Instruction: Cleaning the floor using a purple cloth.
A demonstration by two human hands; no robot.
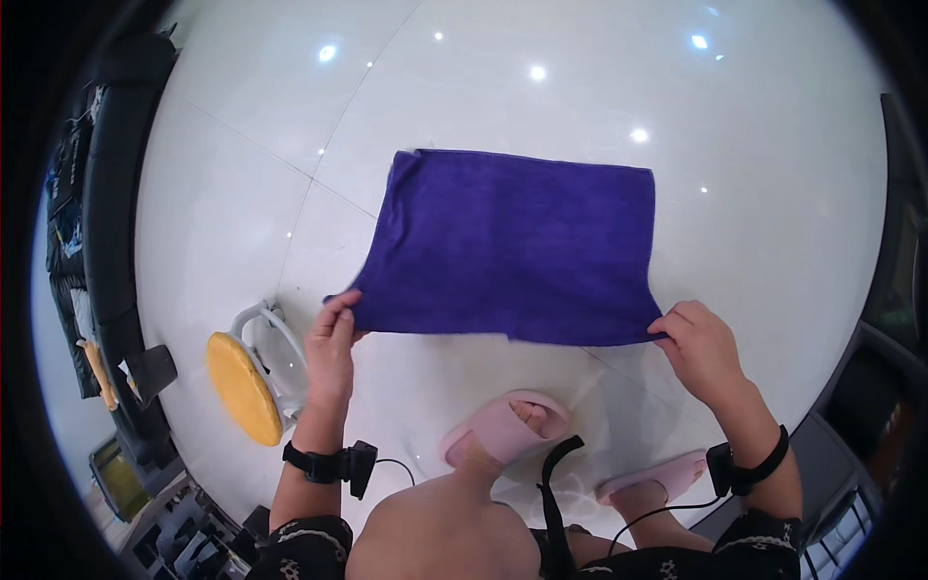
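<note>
A purple cloth [507, 246], roughly rectangular with stitched edges, is spread out in front of me. Pinched in my left hand [332, 348] is its near left corner, and a small tip of fabric sticks out past the fingers. The near right corner is gripped between the thumb and fingers of my right hand [699, 348]. Between the two hands the near edge runs almost straight. Small wrinkles show along the left side, and the far left corner is slightly folded. How much of the cloth rests on the floor I cannot tell.
Glossy pale floor tiles [239, 181] lie all around. A stool with a yellow seat [243, 388] stands left of my left forearm. My feet wear pink slippers [500, 428]. A dark sofa [116, 217] and a dark bin [148, 371] line the left; dark furniture [819, 464] stands right.
</note>
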